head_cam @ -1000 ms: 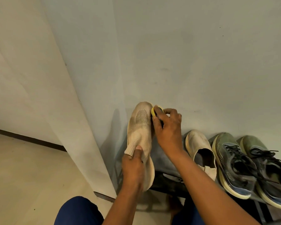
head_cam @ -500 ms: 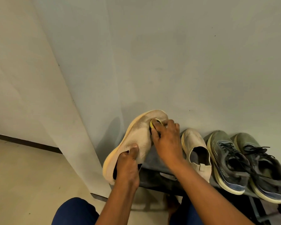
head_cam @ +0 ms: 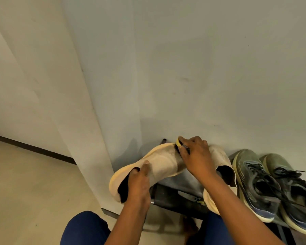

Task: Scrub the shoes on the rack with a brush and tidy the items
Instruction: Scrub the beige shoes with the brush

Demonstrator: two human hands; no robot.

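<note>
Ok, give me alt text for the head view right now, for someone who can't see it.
The left hand grips a cream slip-on shoe by its opening while the right hand presses a yellow brush against its toe. Its mate and two grey-green sneakers sit on the rack.

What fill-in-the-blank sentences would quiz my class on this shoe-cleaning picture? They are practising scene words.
1. The right hand grips a yellow ____.
2. The left hand holds the cream slip-on shoe by its ____.
3. The pair of grey laced trainers sits on the ____ end of the shoe rack.

Missing words: brush; opening; right
</note>
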